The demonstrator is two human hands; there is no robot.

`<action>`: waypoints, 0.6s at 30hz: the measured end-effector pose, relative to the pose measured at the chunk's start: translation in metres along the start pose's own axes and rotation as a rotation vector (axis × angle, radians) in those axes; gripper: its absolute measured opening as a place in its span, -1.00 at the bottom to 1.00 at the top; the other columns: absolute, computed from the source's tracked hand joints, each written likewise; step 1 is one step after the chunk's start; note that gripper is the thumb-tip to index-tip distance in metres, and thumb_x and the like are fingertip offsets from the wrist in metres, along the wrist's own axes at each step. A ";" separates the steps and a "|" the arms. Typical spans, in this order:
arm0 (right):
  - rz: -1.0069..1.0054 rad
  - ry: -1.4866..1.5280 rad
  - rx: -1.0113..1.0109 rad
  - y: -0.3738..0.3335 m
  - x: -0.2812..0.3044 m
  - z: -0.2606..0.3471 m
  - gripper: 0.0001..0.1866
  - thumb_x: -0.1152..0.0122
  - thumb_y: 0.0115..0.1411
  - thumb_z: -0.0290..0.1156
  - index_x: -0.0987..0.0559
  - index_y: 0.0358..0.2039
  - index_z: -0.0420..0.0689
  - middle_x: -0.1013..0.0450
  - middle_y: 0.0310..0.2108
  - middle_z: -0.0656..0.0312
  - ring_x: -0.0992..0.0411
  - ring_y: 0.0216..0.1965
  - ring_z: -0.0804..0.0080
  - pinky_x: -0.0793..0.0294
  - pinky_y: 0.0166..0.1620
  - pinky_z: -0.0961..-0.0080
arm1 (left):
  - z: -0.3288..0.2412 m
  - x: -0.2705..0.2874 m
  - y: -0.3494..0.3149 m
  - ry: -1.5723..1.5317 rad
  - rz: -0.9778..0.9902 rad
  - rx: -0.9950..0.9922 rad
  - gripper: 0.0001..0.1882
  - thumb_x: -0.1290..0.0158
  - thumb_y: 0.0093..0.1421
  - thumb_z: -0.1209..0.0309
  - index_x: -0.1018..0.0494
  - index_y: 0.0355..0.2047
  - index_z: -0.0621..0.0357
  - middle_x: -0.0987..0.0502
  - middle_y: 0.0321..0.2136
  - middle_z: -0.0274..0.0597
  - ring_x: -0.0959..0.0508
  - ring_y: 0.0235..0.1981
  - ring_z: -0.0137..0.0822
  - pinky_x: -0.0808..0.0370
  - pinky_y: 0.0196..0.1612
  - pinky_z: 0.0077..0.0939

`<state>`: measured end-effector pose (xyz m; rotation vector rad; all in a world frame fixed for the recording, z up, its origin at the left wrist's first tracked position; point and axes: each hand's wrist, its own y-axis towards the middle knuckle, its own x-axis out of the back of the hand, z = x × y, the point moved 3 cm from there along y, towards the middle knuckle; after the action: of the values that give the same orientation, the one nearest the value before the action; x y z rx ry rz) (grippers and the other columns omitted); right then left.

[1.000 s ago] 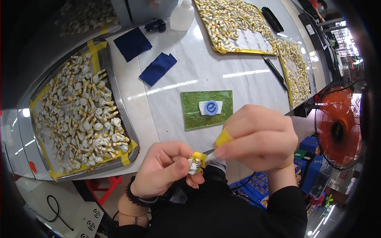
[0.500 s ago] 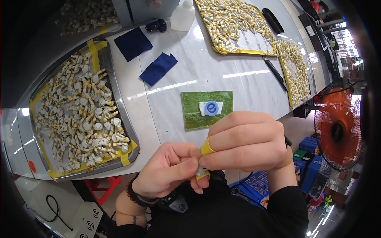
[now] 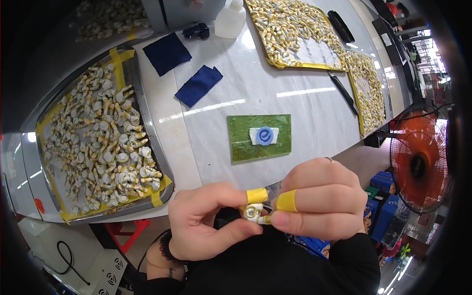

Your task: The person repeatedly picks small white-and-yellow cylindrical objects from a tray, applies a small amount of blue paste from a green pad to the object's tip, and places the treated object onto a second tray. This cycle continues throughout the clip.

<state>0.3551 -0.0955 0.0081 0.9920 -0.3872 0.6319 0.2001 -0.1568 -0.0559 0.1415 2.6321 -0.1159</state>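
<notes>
My left hand (image 3: 201, 226) pinches a small white figurine part (image 3: 252, 212) between thumb and forefinger; its round face with a shiny centre shows. In my right hand (image 3: 327, 199), thumb and forefinger grip a small white-and-yellow piece (image 3: 267, 220) that touches the part's right side. I cannot tell whether the two are joined. Yellow tape wraps a finger on each hand. Beyond the hands, a green slab (image 3: 241, 150) lies on the table, carrying a white pad (image 3: 254, 133) with a blue disc (image 3: 265, 135) on it.
At left stands a metal tray (image 3: 141, 98) full of white-and-yellow figurine parts. Two yellow-edged trays (image 3: 305, 65) of small pieces lie at the far right, beside a black-handled tool (image 3: 343, 92). Blue cloths (image 3: 198, 85) and a white bottle (image 3: 229, 20) are at the back; an orange fan (image 3: 418, 164) stands right.
My hands have moved slightly apart, the right one lower and to the right. The white part, mostly hidden before, now shows between the fingertips.
</notes>
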 end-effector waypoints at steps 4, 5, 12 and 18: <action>-0.035 0.007 -0.017 -0.008 0.000 0.001 -0.81 -0.28 -0.21 -0.57 -0.57 -0.47 -0.26 -0.44 -0.44 0.15 -0.42 -0.42 0.34 -0.42 -0.42 0.58 | 0.000 0.001 0.005 0.064 0.055 -0.057 -0.73 -0.26 -0.05 0.59 -0.47 -0.32 0.41 -0.56 -0.43 -0.08 -0.57 -0.40 -0.40 -0.47 -0.28 -0.60; -0.025 0.014 -0.031 -0.009 0.000 0.000 -0.81 -0.28 -0.21 -0.58 -0.57 -0.48 -0.25 -0.45 -0.44 0.14 -0.42 -0.42 0.33 -0.42 -0.40 0.56 | 0.000 0.000 0.007 0.073 0.052 -0.044 -0.73 -0.26 -0.05 0.59 -0.47 -0.32 0.41 -0.57 -0.43 -0.07 -0.57 -0.41 -0.40 -0.47 -0.29 -0.61; -0.223 -0.566 -0.518 -0.035 0.109 -0.043 -0.68 -0.27 -0.08 -0.50 -0.54 -0.23 -0.17 -0.48 -0.23 0.17 -0.42 -0.24 0.42 -0.42 -0.23 0.52 | -0.003 0.005 -0.002 0.081 -0.099 -0.020 -0.67 -0.30 -0.10 0.46 -0.48 -0.36 0.42 -0.56 -0.51 -0.02 -0.60 -0.42 -0.30 -0.50 -0.34 -0.55; 0.131 -0.772 -1.237 -0.180 0.261 -0.168 -0.59 -0.30 -0.07 -0.36 -0.53 -0.16 -0.18 -0.48 -0.17 0.11 -0.42 -0.19 0.30 -0.39 -0.14 0.48 | 0.006 0.003 -0.003 0.060 -0.017 0.063 -0.69 -0.27 -0.06 0.48 -0.48 -0.34 0.42 -0.55 -0.50 -0.05 -0.59 -0.45 -0.32 -0.51 -0.32 -0.55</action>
<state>0.6742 0.0613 -0.0442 -0.0444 -1.3306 0.0058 0.1995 -0.1605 -0.0623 0.1461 2.6914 -0.2036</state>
